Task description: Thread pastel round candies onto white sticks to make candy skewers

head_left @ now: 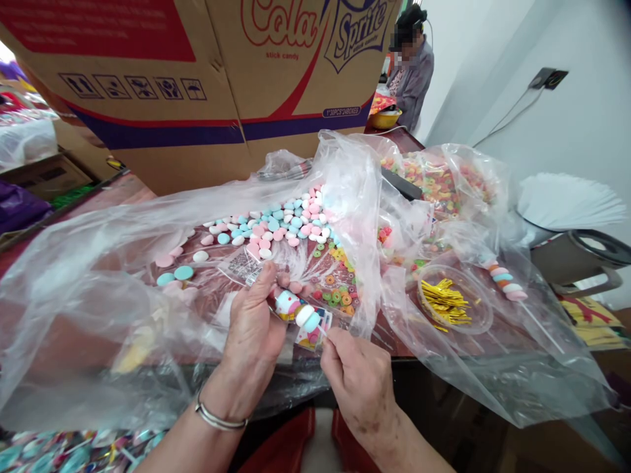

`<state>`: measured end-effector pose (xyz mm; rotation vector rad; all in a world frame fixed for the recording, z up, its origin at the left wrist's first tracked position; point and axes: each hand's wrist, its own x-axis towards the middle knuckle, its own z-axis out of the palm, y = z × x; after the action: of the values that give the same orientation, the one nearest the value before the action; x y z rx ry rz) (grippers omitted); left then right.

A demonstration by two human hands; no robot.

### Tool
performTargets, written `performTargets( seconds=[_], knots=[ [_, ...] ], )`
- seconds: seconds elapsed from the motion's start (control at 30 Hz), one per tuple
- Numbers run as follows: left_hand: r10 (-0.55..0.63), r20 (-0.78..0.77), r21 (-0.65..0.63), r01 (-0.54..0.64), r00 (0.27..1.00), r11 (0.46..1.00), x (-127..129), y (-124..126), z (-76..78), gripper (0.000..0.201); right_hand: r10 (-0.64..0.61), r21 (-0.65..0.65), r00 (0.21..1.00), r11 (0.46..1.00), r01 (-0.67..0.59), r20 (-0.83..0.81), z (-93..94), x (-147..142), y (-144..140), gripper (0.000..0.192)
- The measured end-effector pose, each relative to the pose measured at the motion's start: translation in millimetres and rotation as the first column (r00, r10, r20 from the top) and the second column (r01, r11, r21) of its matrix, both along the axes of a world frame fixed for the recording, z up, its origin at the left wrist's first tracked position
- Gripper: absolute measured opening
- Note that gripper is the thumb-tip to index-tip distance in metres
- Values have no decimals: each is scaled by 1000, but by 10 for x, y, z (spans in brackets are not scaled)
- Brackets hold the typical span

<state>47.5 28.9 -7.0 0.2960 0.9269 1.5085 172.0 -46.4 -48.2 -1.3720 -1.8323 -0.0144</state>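
Observation:
My left hand point(254, 325) pinches a small clear printed wrapper bag point(309, 335) with a candy skewer point(298, 310) of white, pink and blue pieces partly inside it. My right hand point(359, 381) grips the thin stick end of that skewer just below the bag. Both hands hover over the near edge of a table covered in clear plastic sheet point(83, 309). A pile of pink, blue and white round candies point(280, 223) lies just beyond my hands, with small coloured ring candies point(338, 292) beside it.
A clear tub of gold twist ties point(446, 302) sits to the right, with a finished candy skewer point(505, 279) past it. Bags of ring candy point(436, 180) lie farther back. A large cardboard box point(197, 85) stands behind. Another person point(411, 66) works at the far end.

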Motion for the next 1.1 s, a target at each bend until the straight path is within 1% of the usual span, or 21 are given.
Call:
performTargets(
  seconds=[0.13,0.23,0.3,0.33,0.37,0.4,0.43,0.47,0.5,0.53,0.57,0.6,0.63,0.7,0.77,0.83,0.97,1.1],
  knots=[
    [-3,41,-58,6,999,998,-58,26,-15,22,13,-29,1000,999,-14,-25,-11,-3,-11,24],
    [-1,59,-77,6,998,997,-35,18,-13,21,29,-59,997,998,-34,-74,-19,-21,-28,24],
    [-25,79,-72,31,997,997,21,-8,-5,21,66,-165,982,982,-95,-176,-9,-35,-38,23],
    [-40,90,-71,47,995,996,53,-24,0,21,82,-247,962,957,-149,-262,0,-40,-42,22],
    [-56,100,-71,64,993,995,82,-40,3,20,85,-333,924,917,-219,-373,9,-43,-46,21],
    [-70,108,-72,78,992,994,105,-53,3,20,66,-412,862,859,-305,-502,16,-44,-48,21],
    [-80,112,-72,88,990,994,117,-62,2,19,21,-467,776,788,-401,-631,21,-41,-49,21],
    [-86,115,-67,95,990,993,118,-66,-2,18,-40,-489,673,718,-495,-739,23,-36,-50,21],
    [-92,119,-59,99,989,993,110,-66,-8,17,-104,-483,567,659,-576,-817,21,-29,-49,21],
    [-97,122,-51,104,988,993,93,-62,-13,17,-159,-460,472,619,-636,-867,17,-21,-49,22],
    [-105,124,-39,111,987,993,73,-57,-17,18,-196,-432,400,599,-674,-895,11,-13,-49,22],
    [-114,125,-25,118,986,993,52,-52,-19,19,-211,-404,351,597,-693,-912,5,-7,-51,22],
    [-123,124,-9,125,985,992,35,-49,-18,21,-208,-379,320,604,-701,-924,0,-2,-54,22],
    [-133,118,1,134,984,991,18,-49,-3,23,-177,-333,286,608,-721,-942,-9,0,-68,23],
    [-134,121,-34,139,983,990,27,-55,20,25,-139,-308,284,608,-732,-949,-16,-4,-89,24],
    [-132,138,-90,145,982,985,49,-56,40,29,-107,-318,324,618,-719,-940,-24,-9,-111,23],
    [-123,184,-127,148,975,981,61,-23,31,35,-41,-395,499,669,-630,-866,-23,-7,-135,20],
    [-108,192,-147,138,975,980,-14,39,-9,34,57,-427,666,726,-539,-744,33,2,-137,18]
  ],
)
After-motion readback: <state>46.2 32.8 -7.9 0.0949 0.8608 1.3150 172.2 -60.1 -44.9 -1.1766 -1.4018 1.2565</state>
